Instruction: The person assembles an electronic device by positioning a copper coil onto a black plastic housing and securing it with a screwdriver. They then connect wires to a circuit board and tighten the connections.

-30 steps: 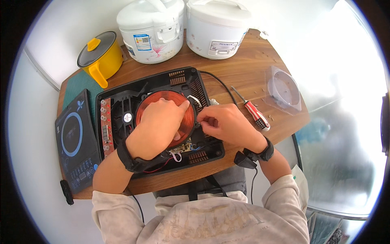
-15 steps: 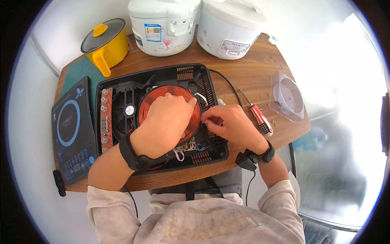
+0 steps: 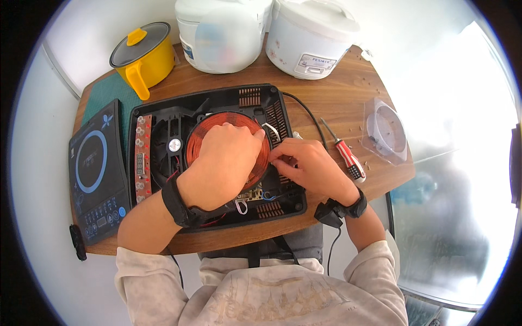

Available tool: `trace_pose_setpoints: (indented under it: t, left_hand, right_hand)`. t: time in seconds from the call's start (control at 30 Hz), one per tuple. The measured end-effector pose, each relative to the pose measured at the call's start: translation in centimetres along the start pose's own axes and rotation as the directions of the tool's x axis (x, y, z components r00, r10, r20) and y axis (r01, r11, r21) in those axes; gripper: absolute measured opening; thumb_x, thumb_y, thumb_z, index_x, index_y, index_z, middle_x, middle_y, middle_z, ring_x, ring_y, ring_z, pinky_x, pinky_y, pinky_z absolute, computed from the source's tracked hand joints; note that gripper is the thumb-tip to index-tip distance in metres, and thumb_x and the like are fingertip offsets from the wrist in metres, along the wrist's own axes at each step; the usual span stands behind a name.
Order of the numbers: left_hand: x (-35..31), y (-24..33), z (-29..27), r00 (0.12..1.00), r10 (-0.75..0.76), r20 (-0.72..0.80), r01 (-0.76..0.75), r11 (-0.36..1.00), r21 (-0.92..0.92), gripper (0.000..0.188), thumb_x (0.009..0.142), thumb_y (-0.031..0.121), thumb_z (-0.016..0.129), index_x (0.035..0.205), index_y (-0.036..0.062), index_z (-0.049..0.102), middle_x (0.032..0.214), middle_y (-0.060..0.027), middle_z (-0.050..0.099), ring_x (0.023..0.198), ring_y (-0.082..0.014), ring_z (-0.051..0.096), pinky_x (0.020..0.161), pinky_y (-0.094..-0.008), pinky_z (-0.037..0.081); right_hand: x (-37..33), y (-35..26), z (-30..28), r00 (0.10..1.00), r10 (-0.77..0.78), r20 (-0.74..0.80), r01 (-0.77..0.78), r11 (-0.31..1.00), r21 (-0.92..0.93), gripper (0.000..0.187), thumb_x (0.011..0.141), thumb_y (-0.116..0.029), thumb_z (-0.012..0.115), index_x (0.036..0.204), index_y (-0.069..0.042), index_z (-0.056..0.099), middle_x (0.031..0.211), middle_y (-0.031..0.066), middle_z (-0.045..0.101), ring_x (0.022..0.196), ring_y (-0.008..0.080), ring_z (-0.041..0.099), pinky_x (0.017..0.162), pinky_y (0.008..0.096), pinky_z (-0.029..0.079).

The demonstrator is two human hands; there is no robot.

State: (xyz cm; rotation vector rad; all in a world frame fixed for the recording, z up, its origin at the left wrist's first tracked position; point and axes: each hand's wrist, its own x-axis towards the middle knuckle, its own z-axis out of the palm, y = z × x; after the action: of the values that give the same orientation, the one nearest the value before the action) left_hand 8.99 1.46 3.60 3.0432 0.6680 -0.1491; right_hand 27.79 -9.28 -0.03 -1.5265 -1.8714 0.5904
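The left hand (image 3: 223,157) covers the copper coil (image 3: 197,140) in the black housing (image 3: 291,201), fingertips hidden, grip unclear; the right hand (image 3: 310,165) curls at the coil's three o'clock edge, its pinch unclear. Open wooden tabletop (image 3: 326,103) lies at two o'clock; a narrow strip at six.

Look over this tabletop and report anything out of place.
Small bits, too tiny to identify, lie scattered on the wooden table near the red-and-white screwdriver; they look stray, lying outside the clear plastic tray. No damage stands out.

Left hand (image 3: 225,158) over the coppery coil (image 3: 201,131) in the black housing (image 3: 224,99), right hand (image 3: 307,163) at the coil's right edge.
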Motion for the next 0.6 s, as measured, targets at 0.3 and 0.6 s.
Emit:
trace_pose_setpoints:
  t: [0.3,0.6]
  left_hand:
    - [0.41,0.05,-0.36,0.996,-0.042,0.081,0.048,0.996,-0.073,0.074,0.071,0.015,0.086,0.14,0.0075,0.061,0.096,-0.0189,0.075,0.099,-0.0346,0.073,0.083,-0.0423,0.06]
    - [0.34,-0.06,-0.21,0.998,-0.021,0.067,0.027,0.996,-0.086,0.072,0.07,0.014,0.085,0.137,0.0071,0.061,0.096,-0.018,0.075,0.099,-0.035,0.072,0.083,-0.0425,0.06]
  right_hand:
    - [-0.28,0.29,0.39,0.999,-0.051,-0.007,0.05,0.996,-0.074,0.008,0.089,-0.007,0.071,0.096,-0.001,0.072,0.094,0.0129,0.068,0.089,0.0365,0.066,0.079,0.0446,0.053]
    - [-0.9,0.02,0.48,1.0,0.014,-0.026,-0.015,0.999,-0.04,0.014,0.088,-0.007,0.072,0.101,-0.002,0.071,0.093,0.0142,0.071,0.086,0.0357,0.068,0.076,0.0435,0.054]
